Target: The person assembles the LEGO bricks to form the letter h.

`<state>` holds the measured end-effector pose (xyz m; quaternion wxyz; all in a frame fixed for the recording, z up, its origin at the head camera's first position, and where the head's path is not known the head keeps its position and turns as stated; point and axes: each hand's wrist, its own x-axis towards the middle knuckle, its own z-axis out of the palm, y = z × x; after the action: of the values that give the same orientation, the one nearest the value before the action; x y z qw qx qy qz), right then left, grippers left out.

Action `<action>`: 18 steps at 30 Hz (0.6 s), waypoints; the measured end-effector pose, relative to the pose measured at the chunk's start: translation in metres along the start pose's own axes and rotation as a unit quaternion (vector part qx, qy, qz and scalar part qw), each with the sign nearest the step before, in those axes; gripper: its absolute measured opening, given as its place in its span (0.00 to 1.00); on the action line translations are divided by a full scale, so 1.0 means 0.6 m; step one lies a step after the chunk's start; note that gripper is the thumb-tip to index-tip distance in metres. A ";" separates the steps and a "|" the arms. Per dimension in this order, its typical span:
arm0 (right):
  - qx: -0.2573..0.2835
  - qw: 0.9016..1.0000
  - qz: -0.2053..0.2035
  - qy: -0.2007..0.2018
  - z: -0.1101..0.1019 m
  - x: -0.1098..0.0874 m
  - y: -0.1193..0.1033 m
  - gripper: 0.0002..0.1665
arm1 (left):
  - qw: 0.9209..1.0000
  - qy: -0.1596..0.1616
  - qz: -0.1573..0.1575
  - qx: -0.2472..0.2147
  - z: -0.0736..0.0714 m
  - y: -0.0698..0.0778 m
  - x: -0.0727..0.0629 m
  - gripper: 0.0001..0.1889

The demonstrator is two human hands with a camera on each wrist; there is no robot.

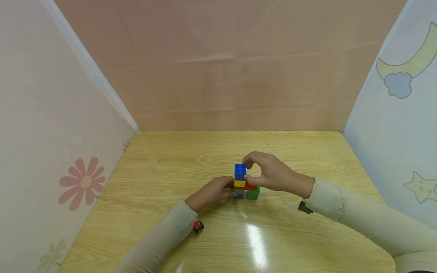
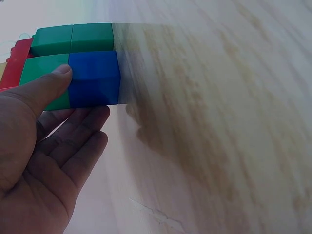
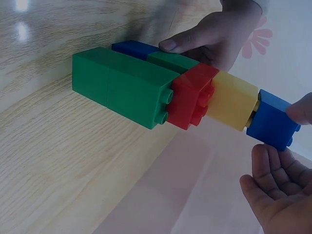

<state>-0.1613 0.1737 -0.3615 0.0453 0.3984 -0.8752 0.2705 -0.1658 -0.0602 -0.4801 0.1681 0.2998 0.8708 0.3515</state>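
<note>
Toy building bricks form a small standing structure in front of me. At its top is a blue brick (image 1: 240, 173), pinched between the thumb and fingers of my right hand (image 1: 277, 173). Below it comes a yellow brick (image 3: 233, 100), whose studs show in a narrow gap under the blue one. A red brick (image 3: 189, 97) bridges two columns beneath. One column is two green bricks (image 3: 122, 85); the other has a green brick (image 2: 41, 70) over a lower blue brick (image 2: 95, 78). My left hand (image 1: 212, 192) grips this second column, thumb on its green brick.
The structure stands on a wood-grain table (image 1: 177, 155). A peach backdrop (image 1: 218, 76) rises behind it, with pale printed panels at left and right. Small black devices (image 1: 198, 226) hang at both wrists.
</note>
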 end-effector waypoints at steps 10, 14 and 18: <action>-0.008 1.000 -0.002 0.001 0.002 0.000 -0.004 0.21 | 1.000 0.000 0.010 -0.001 -0.002 0.003 -0.003 0.18; -0.012 1.000 0.000 -0.001 0.003 0.002 -0.006 0.20 | 1.000 0.001 0.014 -0.005 -0.002 0.000 -0.004 0.19; -0.020 1.000 -0.008 0.000 0.005 0.005 -0.010 0.20 | 1.000 0.002 0.015 -0.005 -0.001 -0.001 -0.005 0.20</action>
<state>-0.1585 0.1666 -0.3607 0.0555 0.4048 -0.8770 0.2527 -0.1644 -0.0627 -0.4800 0.1623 0.3112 0.8650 0.3587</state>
